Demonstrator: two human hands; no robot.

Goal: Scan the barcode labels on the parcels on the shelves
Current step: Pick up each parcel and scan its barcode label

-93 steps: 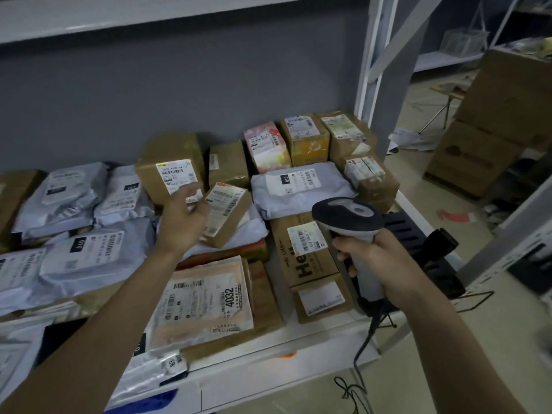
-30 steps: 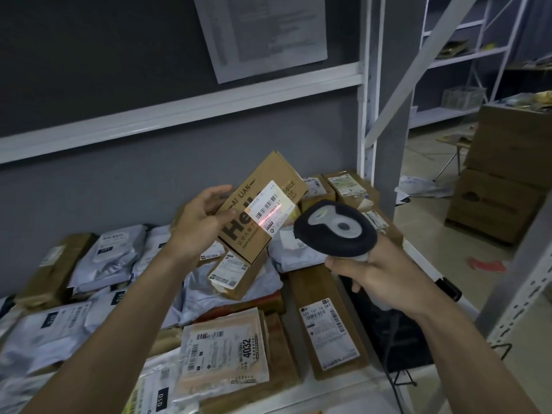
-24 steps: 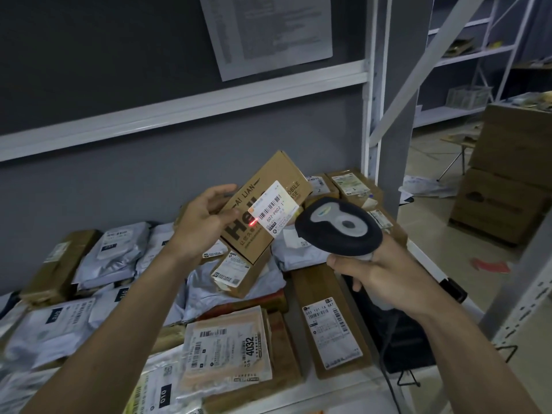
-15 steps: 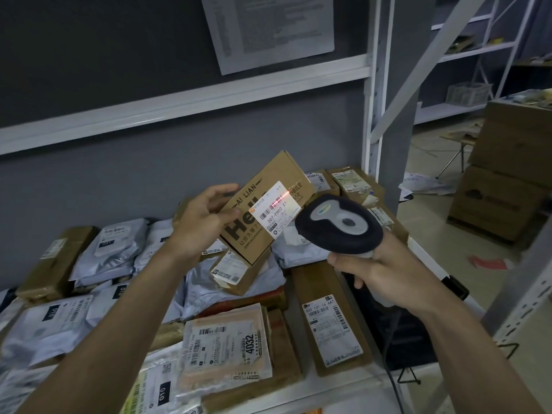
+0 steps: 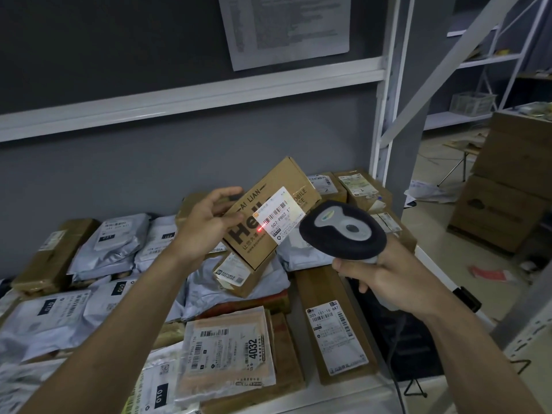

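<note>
My left hand (image 5: 206,225) grips a brown cardboard box (image 5: 294,180) printed "Hello", lifted and tilted above the shelf. Its white barcode label (image 5: 279,215) faces a black and grey handheld scanner (image 5: 343,230), which my right hand (image 5: 385,282) holds by the handle just right of the box. A red laser dot sits at the label's lower left edge. Below lie several parcels: grey poly mailers (image 5: 110,243), a flat mailer marked 4032 (image 5: 230,348) and a long brown box (image 5: 334,324) with a label.
A white shelf beam (image 5: 191,97) runs above and a white upright post (image 5: 385,115) stands at the right. A printed sheet (image 5: 286,25) hangs on the dark wall. Large cardboard cartons (image 5: 507,192) stand on the floor at the right. The scanner cable (image 5: 397,369) hangs down.
The box was lifted off the shelf since the earliest frame. Over the last second the red laser moved across the label, now a dot at its lower left; hands hardly shifted.
</note>
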